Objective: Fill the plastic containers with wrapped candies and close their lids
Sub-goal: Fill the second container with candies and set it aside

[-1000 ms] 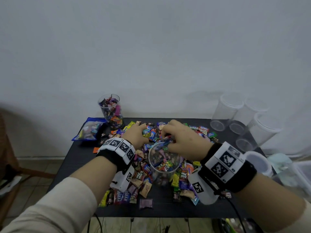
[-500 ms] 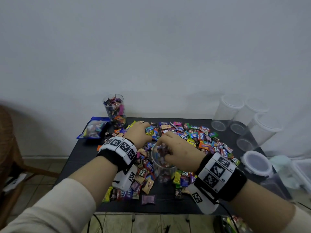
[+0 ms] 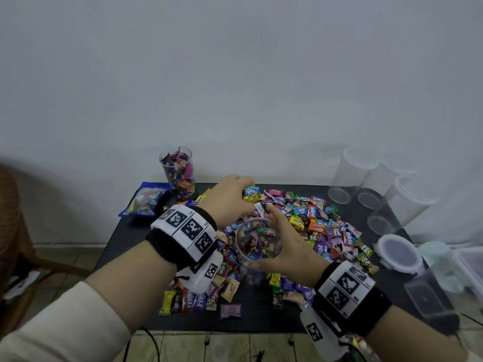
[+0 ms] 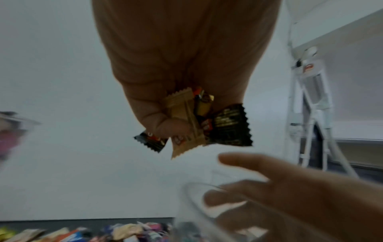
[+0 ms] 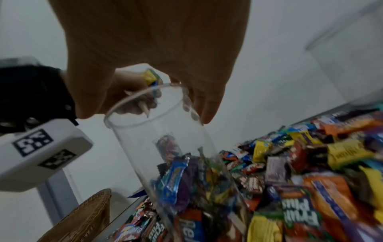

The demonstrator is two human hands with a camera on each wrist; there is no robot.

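A clear plastic container (image 3: pixel 251 241), partly filled with wrapped candies, stands in the middle of the black table (image 3: pixel 125 239). My right hand (image 3: pixel 283 241) wraps round its right side, thumb in front and fingers behind; the right wrist view shows the fingers (image 5: pixel 207 106) against the container (image 5: pixel 165 139) near its rim. My left hand (image 3: pixel 243 199) hovers just behind the container and grips a handful of candies (image 4: pixel 192 124) in tan and black wrappers. A blue and yellow one (image 3: pixel 251 193) sticks out of the fist. A loose candy pile (image 3: pixel 326 226) spreads around and right of the container.
A full open container (image 3: pixel 179 171) stands at the back left beside a blue candy bag (image 3: pixel 146 201). Several empty containers (image 3: pixel 352 176) lean at the back right. A lidded container (image 3: pixel 398 253) sits at the right edge. A wicker chair (image 3: pixel 10 231) is left of the table.
My right hand came out of the container's mouth and took hold of its side. My left hand rose from the pile with a handful of candies and moved toward the container.
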